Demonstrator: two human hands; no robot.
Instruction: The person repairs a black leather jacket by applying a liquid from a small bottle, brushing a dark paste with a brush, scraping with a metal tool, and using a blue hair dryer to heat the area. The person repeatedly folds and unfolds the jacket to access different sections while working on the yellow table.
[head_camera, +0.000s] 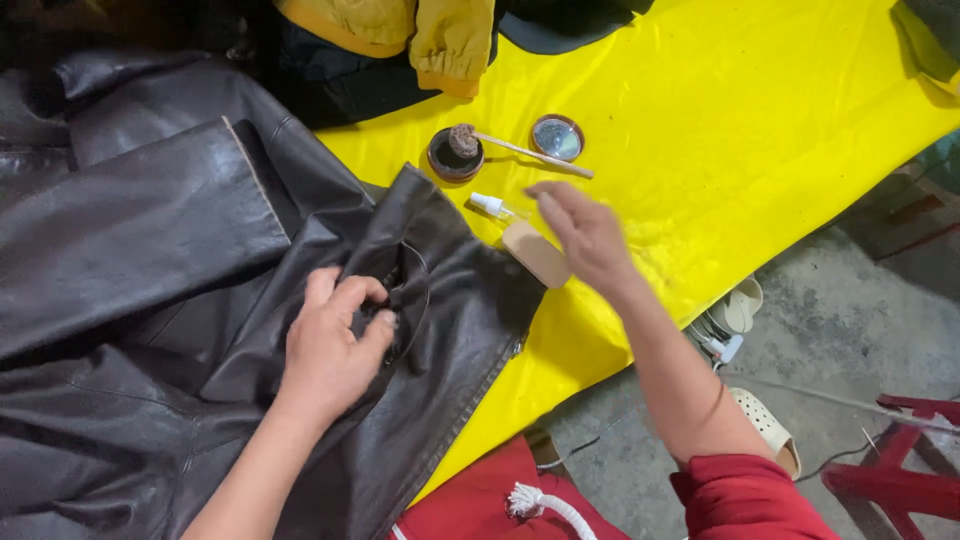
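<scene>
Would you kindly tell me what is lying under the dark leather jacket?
A yellow cloth spreads out from beneath the dark leather jacket, which the left hand grips. How far the cloth runs underneath is hidden by the jacket.

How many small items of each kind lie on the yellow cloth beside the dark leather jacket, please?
Round tin base, with a dauber resting in it: 1
Round tin lid: 1
Small dropper bottle with a white cap: 1
Tan flat pad under the right hand: 1
Total: 4
</scene>
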